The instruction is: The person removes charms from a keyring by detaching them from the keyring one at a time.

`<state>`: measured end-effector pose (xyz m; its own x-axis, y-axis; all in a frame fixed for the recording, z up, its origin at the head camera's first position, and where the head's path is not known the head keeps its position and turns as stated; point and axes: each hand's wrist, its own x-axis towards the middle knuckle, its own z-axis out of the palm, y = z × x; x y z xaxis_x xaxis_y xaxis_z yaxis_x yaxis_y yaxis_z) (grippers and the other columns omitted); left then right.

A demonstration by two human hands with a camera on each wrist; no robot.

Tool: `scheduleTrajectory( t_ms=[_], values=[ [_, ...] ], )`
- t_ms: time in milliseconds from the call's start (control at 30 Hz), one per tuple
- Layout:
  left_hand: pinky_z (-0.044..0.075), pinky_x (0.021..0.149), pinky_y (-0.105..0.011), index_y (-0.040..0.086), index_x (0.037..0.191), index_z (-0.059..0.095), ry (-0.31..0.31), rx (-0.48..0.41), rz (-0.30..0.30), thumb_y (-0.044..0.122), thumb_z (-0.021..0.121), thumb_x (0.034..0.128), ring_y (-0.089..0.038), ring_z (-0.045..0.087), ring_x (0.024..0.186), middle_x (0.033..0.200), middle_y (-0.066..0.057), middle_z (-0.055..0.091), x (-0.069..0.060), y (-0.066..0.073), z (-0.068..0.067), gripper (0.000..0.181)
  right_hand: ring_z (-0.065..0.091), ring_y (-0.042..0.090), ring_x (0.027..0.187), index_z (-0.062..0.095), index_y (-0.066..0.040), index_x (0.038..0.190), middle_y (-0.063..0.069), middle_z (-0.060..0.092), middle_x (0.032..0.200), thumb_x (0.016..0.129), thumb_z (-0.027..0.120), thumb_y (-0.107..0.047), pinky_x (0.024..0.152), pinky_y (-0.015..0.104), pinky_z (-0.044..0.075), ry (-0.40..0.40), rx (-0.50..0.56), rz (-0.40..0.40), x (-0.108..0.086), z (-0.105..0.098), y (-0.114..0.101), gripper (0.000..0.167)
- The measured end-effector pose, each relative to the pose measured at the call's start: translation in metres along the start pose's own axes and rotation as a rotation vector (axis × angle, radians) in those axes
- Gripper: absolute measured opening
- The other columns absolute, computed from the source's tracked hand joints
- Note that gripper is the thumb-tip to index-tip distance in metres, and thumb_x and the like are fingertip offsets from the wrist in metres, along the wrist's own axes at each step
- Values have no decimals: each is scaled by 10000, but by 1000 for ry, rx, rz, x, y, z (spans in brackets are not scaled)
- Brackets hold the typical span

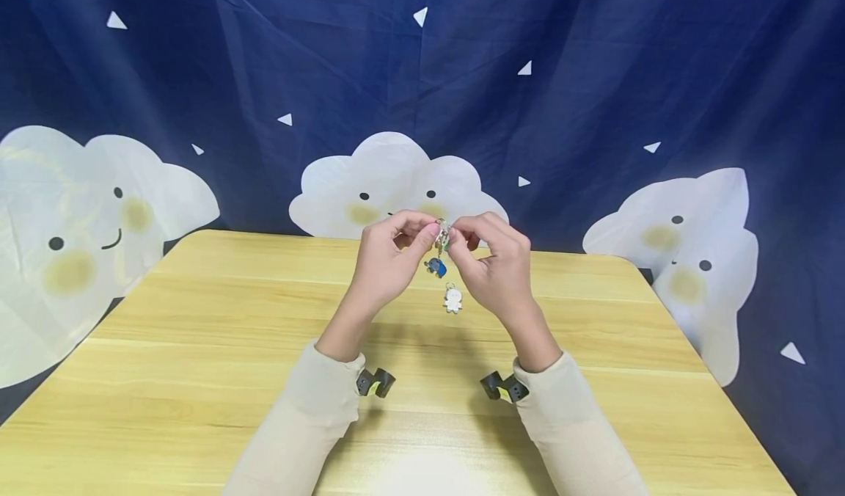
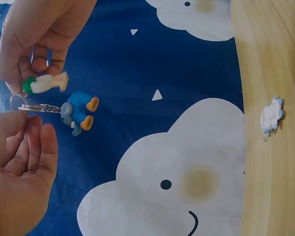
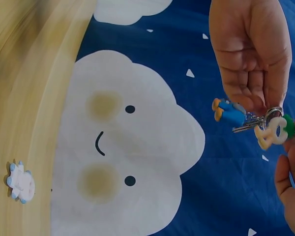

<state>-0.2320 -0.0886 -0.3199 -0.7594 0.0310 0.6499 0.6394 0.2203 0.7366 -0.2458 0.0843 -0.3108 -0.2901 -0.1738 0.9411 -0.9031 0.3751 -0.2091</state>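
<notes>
Here, from the head, left hand (image 1: 391,259) and right hand (image 1: 496,259) meet above the table (image 1: 218,305). Left wrist: left holds the keyring (image 2: 37,107), probably stiff; take its rim. Right wrist: right pinches the green charm (image 3: 266,136), likely light, slick.

silvery ring (image 2: 11,101) — raised | blue charm (image 2: 80,107) — dangling | green-topped charm (image 2: 45,83), attachment unclear

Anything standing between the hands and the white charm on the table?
Only the blue charm, hanging below the left hand and right hand; otherwise the space down to the white charm looks open in both wrist views.
</notes>
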Motion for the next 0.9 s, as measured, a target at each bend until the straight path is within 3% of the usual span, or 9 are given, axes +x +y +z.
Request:
scheduleTrajectory(
  t_ms=[100, 200, 400, 500, 633, 900],
  values=[
    [538, 728, -289, 36, 1033, 740, 18, 11, 22, 165, 673, 1008, -144, 638, 784, 855, -28, 708, 0, 1, -1, 147, 549, 170, 654, 715, -45, 818, 62, 609, 709, 895, 632, -73, 603, 269, 454, -4, -1, -3, 0, 0, 1, 117],
    [546, 726, -291, 35, 1023, 740, 40, 56, 81, 161, 675, 1006, -137, 644, 780, 861, -29, 719, 1, 3, -3, 142, 551, 173, 660, 716, -44, 818, 61, 611, 711, 891, 631, -63, 609, 271, 456, -17, 4, -5, 0, 1, 2, 114],
    [554, 725, -301, -9, 1000, 720, 74, 269, 321, 82, 671, 995, -187, 660, 797, 924, -100, 731, 3, 5, -5, 104, 557, 178, 662, 724, -40, 835, 61, 620, 720, 902, 628, -52, 590, 289, 467, -51, 2, -10, -2, 2, 3, 117],
    [532, 701, -304, -24, 1005, 706, 73, 334, 398, 53, 658, 995, -210, 634, 795, 903, -114, 709, 4, 4, -5, 90, 557, 180, 657, 724, -39, 837, 64, 620, 720, 901, 628, -53, 579, 300, 469, -51, 2, -16, -2, 2, 3, 117],
    [506, 674, -322, -28, 1006, 703, 67, 380, 455, 38, 648, 997, -228, 600, 797, 894, -115, 701, 4, 3, -6, 86, 562, 185, 653, 723, -38, 829, 70, 625, 719, 893, 629, -51, 578, 317, 479, -42, 7, -23, -1, 2, 3, 115],
    [521, 722, -320, -26, 1009, 707, 48, 442, 505, 17, 656, 985, -257, 612, 843, 919, -117, 716, 3, 5, -9, 71, 558, 188, 648, 720, -34, 829, 71, 621, 714, 901, 624, -59, 573, 298, 465, -48, 0, -27, -1, 2, 3, 122]
  ],
)
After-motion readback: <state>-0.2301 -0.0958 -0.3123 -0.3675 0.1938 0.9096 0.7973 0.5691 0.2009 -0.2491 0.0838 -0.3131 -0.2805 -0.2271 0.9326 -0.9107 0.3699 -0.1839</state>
